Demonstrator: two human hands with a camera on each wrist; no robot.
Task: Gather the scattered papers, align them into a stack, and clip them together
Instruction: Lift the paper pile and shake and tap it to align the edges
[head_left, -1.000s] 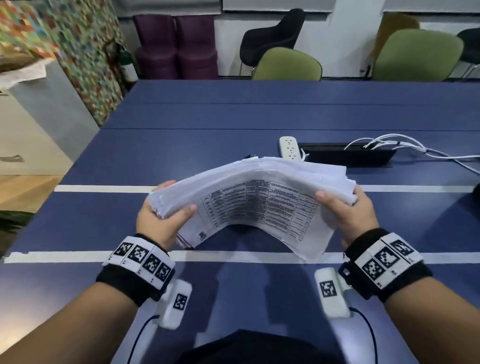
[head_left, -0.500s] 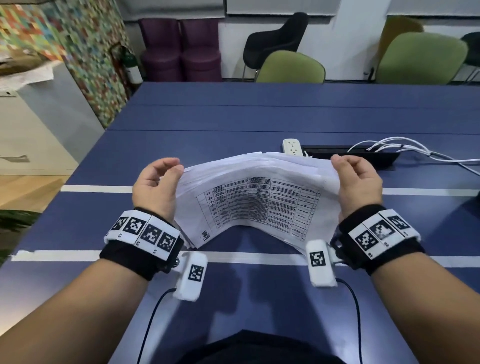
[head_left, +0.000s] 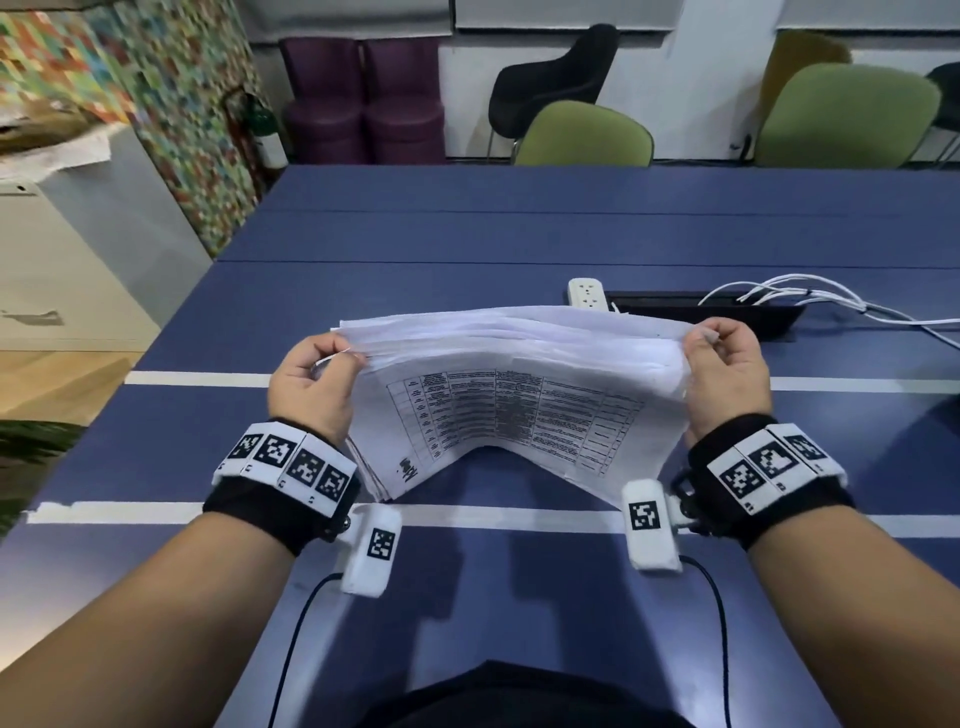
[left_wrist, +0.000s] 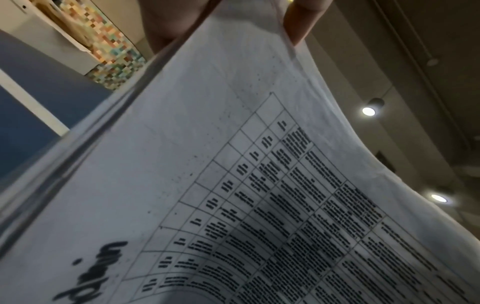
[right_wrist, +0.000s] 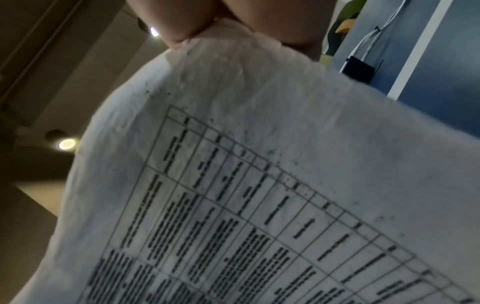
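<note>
A thick stack of white papers (head_left: 511, 395) hangs upright over the blue table (head_left: 467, 239), its lower edge arched and touching the tabletop. The sheet facing me carries a printed table. My left hand (head_left: 311, 379) grips the stack's left side near the top, and my right hand (head_left: 727, 369) grips the right side. The upper edges of the sheets fan out unevenly. In the left wrist view the printed sheet (left_wrist: 233, 185) fills the picture with my fingers (left_wrist: 298, 22) at its top. The right wrist view shows the same sheet (right_wrist: 259, 185) under my fingertips (right_wrist: 182, 22). No clip is in view.
A white power strip (head_left: 587, 294) and a black cable tray (head_left: 706, 312) with white cables (head_left: 810, 296) lie just behind the papers. Green chairs (head_left: 584, 135) and a black chair (head_left: 550, 78) stand at the far edge. A cabinet (head_left: 67, 249) stands at the left.
Both hands have turned the stack from lying nearly flat to standing on its lower edge, and shifted their hold from the near side up to the upper corners.
</note>
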